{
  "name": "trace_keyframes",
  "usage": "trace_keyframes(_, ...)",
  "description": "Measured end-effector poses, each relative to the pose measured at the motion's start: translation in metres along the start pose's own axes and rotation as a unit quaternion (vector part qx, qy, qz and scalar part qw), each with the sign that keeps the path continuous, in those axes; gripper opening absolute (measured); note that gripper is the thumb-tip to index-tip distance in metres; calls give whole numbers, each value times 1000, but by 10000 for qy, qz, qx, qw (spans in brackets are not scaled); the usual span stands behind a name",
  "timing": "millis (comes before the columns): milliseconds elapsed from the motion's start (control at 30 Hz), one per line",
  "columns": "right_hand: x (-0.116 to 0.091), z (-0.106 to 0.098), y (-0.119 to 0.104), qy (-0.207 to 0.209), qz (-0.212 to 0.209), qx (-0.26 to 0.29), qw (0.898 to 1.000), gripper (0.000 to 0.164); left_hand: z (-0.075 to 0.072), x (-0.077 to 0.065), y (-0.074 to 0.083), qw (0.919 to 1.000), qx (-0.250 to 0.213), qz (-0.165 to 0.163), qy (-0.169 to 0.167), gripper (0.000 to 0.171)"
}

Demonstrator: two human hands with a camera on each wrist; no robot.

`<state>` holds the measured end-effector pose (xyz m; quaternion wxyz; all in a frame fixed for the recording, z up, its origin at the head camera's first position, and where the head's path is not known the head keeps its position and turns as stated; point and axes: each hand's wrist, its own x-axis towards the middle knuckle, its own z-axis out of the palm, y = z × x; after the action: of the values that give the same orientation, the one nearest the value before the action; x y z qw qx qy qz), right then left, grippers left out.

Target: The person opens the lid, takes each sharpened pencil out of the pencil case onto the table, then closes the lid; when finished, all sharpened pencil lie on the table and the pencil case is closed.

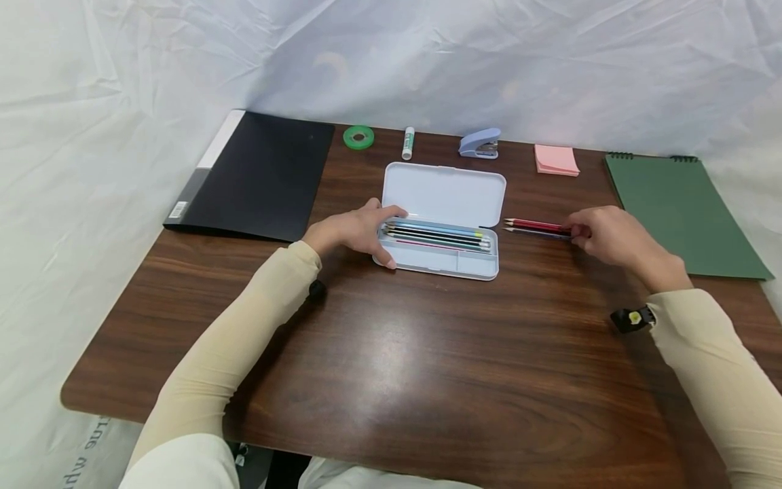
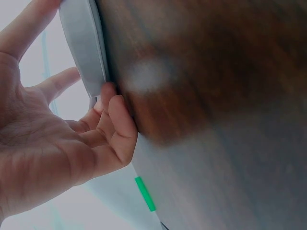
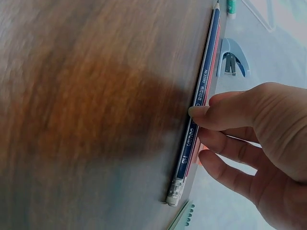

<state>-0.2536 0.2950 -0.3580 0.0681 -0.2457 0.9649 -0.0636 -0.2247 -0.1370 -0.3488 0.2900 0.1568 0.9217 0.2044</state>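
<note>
A white pencil case lies with its lid folded back, several pencils lined up in its long compartment. My left hand grips the case's left end, thumb and fingers spread across its front and back edges. In the left wrist view, fingers of my left hand curl against the case's wall. To the right of the case, my right hand pinches red pencils together with a dark blue pencil. Their sharpened tips point left, toward the case. The blue pencil's eraser end shows below my fingers.
A black folder lies at the left, a green spiral notebook at the right. Along the back stand green tape, a glue stick, a light blue stapler and pink sticky notes. White sheeting hangs behind the table.
</note>
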Motion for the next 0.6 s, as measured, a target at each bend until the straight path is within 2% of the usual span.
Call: trace_keyframes(600,-1,-3,4,19,158,-68,9998,26,0,0,0,10000,-3,-22,-14,99)
